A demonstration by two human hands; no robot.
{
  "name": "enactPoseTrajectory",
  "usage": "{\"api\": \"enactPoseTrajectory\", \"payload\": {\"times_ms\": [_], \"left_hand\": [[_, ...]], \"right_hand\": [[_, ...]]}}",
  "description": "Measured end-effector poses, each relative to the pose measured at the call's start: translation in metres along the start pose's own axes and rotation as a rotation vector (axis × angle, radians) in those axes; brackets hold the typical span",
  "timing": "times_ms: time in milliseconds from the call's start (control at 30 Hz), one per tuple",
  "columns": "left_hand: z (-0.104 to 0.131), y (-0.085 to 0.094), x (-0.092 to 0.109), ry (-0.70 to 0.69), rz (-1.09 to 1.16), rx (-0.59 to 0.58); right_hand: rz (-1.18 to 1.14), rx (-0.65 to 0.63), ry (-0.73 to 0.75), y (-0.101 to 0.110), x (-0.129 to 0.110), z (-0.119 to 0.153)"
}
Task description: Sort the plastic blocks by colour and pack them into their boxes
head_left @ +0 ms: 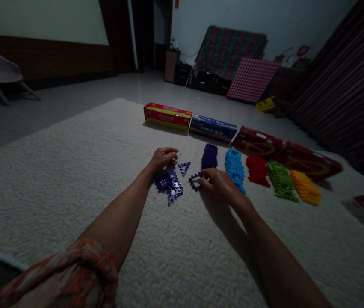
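Note:
My right hand (216,181) pinches the edge of a dark purple square frame piece (196,187), an open-centred building tile with toothed edges, low over the mat. Just above a small heap of purple toothed tiles (173,188) is my left hand (163,158), its fingers curled together; whatever they may hold is hidden. A purple triangle tile (184,167) lies between the two hands. Past my right hand stretches a row of dark purple tiles (209,156), packed close together.
Further rows of tiles lie to the right: blue (235,167), red (257,171), green (281,180) and orange (305,187). Behind them stand a red-and-yellow box (168,116), a blue box (213,128) and two dark red boxes (258,141). Everything rests on a cream quilted mat (72,171).

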State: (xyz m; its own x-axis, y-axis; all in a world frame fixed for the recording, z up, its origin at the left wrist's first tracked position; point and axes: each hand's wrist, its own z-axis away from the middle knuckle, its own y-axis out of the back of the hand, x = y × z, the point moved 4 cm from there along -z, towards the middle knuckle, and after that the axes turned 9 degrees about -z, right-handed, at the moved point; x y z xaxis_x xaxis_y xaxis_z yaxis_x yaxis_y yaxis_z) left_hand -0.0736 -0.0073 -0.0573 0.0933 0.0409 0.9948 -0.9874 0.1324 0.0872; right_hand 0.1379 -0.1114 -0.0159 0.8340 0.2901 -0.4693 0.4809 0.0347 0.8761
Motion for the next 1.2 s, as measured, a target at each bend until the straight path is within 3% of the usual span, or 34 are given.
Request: {"api": "enactPoseTrajectory", "payload": {"times_ms": [133,333,600,733,933,1200], "left_hand": [[0.001,-0.001,0.002,-0.006,-0.007,0.005],[0.004,-0.002,0.006,-0.01,-0.023,0.012],[0.001,0.0,0.0,-0.032,-0.037,0.009],[-0.001,0.001,-0.003,-0.029,-0.008,0.0],[0.0,0.001,0.001,-0.021,-0.034,0.002],[-0.001,0.001,-0.001,-0.024,-0.032,-0.002]], "right_hand": [[0.115,0.012,0.046,0.002,-0.005,0.003],[0.13,0.007,0.209,-0.016,-0.018,-0.004],[0.205,0.014,0.25,-0.023,-0.012,-0.009],[0.114,0.158,0.27,-0.001,0.002,-0.01],[0.065,0.541,0.248,0.038,0.026,-0.007],[0.162,0.405,0.2,0.01,0.021,-0.009]]}}
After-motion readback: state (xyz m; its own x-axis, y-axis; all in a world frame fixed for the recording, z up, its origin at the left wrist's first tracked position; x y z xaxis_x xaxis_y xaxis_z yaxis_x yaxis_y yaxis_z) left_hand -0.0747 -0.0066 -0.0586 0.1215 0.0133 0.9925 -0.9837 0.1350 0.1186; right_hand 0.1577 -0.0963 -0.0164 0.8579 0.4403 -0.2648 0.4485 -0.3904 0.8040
